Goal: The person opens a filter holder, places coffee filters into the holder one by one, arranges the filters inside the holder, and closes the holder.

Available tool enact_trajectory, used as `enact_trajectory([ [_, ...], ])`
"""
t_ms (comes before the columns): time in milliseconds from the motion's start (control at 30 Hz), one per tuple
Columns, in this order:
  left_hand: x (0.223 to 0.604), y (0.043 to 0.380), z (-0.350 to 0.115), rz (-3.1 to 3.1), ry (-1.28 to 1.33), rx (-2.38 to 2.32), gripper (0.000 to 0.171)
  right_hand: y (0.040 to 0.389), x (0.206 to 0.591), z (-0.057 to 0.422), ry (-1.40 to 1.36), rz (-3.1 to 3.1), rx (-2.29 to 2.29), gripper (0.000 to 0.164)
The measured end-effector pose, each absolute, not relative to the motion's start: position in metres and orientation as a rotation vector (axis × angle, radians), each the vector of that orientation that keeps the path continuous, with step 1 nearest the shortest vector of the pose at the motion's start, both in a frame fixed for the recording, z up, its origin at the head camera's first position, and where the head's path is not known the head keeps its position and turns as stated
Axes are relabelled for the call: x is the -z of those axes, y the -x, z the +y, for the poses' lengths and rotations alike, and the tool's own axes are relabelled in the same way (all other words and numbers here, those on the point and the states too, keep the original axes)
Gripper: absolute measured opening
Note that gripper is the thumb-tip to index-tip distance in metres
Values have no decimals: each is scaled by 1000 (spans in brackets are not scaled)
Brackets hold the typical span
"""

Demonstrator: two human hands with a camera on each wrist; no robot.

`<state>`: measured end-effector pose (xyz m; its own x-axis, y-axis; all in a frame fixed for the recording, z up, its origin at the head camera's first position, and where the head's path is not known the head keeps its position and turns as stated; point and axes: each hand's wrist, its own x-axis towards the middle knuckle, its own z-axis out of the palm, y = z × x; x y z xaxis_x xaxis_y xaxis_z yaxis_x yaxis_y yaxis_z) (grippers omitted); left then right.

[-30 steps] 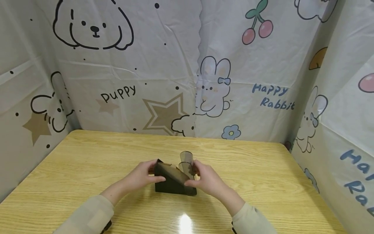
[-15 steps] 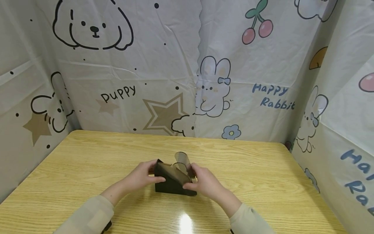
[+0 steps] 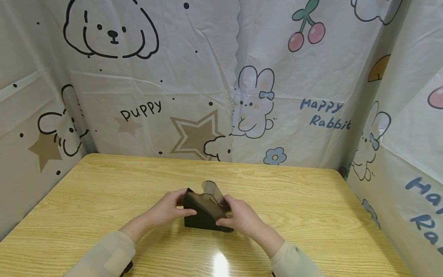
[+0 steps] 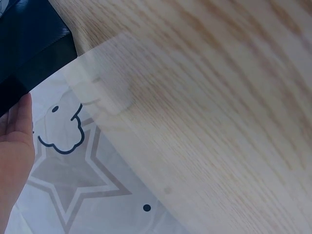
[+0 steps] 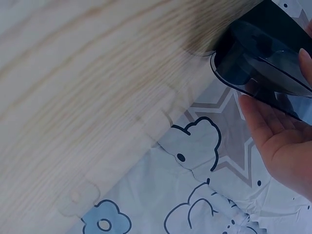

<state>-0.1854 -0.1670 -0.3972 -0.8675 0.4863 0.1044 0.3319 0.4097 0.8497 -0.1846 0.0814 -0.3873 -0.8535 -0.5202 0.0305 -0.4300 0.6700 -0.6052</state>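
Observation:
A black box (image 3: 199, 220) with a sloping top stands near the middle of the table. A smoky see-through cover (image 3: 212, 189) tilts up over its right part. My left hand (image 3: 172, 206) grips the box's left end, thumb on the front and fingers behind. At the other end my right hand (image 3: 241, 214) pinches the cover between thumb and fingers. In the right wrist view the cover's rounded end (image 5: 243, 73) shows beside the fingers. A dark corner of the box (image 4: 36, 41) fills the upper left of the left wrist view. The box's inside is mostly hidden.
The wood-grain table (image 3: 294, 200) reaches back to a pale printed cloth (image 3: 194, 77) with cartoon animals. More cloth hangs along the left and right sides. Light glares off the table (image 3: 220, 265) near the front.
The see-through cover has swung from nearly upright to a leftward tilt over the box. My right hand has shifted slightly left with it. The left hand and the box have stayed put.

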Motion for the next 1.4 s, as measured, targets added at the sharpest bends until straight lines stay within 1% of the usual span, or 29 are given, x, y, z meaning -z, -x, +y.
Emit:
enact_trajectory([
  [433, 397, 185, -167, 2491, -738, -1450, 40, 183, 387, 78, 790, 2782, 851, 40],
  [700, 400, 187, -167, 2495, -732, -1442, 45, 183, 391, 75, 784, 2778, 806, 47],
  [933, 399, 186, -167, 2487, -770, -1450, 49, 184, 393, 74, 787, 2774, 795, 47],
  [1400, 405, 187, -168, 2457, -746, -1457, 46, 181, 393, 70, 811, 2820, 665, 46],
])
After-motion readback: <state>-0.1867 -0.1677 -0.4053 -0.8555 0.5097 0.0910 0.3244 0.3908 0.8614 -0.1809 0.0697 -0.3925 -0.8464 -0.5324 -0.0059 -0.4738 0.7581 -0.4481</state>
